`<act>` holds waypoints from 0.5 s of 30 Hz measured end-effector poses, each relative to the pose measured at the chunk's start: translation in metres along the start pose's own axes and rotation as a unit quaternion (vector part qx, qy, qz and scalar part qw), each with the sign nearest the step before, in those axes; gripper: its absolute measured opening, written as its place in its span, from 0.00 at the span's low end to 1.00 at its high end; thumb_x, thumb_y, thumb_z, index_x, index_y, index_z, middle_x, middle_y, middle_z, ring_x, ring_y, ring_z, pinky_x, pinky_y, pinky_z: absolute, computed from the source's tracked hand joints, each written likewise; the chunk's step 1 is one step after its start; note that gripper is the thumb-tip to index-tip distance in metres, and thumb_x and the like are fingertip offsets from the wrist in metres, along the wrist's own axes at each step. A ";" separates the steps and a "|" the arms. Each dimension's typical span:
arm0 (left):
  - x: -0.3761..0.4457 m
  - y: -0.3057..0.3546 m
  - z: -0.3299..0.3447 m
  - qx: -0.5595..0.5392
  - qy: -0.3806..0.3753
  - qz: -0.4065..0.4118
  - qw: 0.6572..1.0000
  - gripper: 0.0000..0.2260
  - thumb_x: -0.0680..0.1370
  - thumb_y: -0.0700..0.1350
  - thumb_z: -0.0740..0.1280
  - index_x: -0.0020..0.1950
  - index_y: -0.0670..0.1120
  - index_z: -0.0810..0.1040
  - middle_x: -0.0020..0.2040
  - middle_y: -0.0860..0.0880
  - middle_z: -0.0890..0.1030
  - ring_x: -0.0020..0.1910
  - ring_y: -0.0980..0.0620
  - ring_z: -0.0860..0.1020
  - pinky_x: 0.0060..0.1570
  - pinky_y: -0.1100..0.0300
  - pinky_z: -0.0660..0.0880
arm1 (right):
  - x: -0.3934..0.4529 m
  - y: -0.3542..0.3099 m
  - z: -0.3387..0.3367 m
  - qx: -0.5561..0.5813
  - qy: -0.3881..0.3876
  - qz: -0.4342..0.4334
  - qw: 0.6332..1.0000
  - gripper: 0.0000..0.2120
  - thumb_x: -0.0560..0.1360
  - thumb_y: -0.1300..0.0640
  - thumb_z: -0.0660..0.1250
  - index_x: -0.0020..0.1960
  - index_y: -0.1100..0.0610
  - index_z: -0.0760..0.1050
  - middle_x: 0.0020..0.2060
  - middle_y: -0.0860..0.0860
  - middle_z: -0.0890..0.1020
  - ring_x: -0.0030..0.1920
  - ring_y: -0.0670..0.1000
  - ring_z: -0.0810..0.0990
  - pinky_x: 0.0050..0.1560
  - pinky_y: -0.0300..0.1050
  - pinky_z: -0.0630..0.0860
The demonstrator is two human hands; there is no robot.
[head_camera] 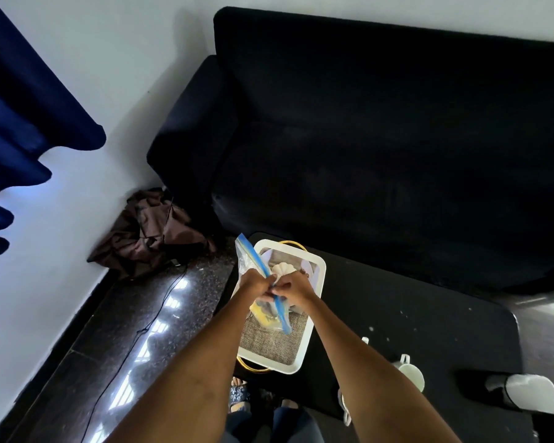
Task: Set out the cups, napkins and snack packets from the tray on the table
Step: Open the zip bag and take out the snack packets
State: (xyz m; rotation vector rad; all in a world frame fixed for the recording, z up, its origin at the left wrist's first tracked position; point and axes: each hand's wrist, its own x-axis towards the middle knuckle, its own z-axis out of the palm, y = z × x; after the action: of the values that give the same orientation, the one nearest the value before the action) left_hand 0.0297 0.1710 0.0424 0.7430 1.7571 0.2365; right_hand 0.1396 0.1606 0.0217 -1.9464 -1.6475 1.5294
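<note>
Right now both hands meet above a white tray (pixel 314 302) that sits on a dark table (pixel 397 314), and between them they hold a clear zip bag (pixel 263 279) with a blue seal strip. Each grip is closed on that bag: the left hand (pixel 256 284) pinches it on the left side of the strip, the right hand (pixel 296 287) on the right side, fingertips nearly touching. Something yellow shows through the plastic in the bag's lower part, though what it is cannot be told. The bag hangs over the tray rather than resting flat in it. Inside the tray lies a woven, burlap-like mat (pixel 272 343), and a pale scalloped item (pixel 282 270) sits toward its far end, partly hidden by the hands. Gold handles (pixel 293 243) curve out at the tray's near and far ends. On the table to the right of the tray stands a white cup (pixel 411 374), partly covered by the right forearm. A dark sofa (pixel 381 139) runs behind the table, a heap of brown cloth (pixel 151 231) lies on the glossy floor at the wall, and a blue curtain (pixel 20 116) hangs at upper left
</note>
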 end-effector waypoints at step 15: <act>-0.003 0.002 -0.028 -0.099 -0.078 0.013 0.992 0.08 0.80 0.31 0.60 0.46 0.27 0.75 0.20 0.45 0.79 0.16 0.57 0.77 0.39 0.58 0.81 | 0.011 -0.013 0.009 -0.034 0.047 -0.028 0.998 0.09 0.72 0.63 0.68 0.50 0.62 0.83 0.48 0.58 0.85 0.51 0.54 0.81 0.48 0.37 0.64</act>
State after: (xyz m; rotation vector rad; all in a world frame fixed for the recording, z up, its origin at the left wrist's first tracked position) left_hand 0.0053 0.1765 0.0547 0.6245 1.5513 0.3566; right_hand 0.1225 0.1705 0.0200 -1.9554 -1.7197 1.3578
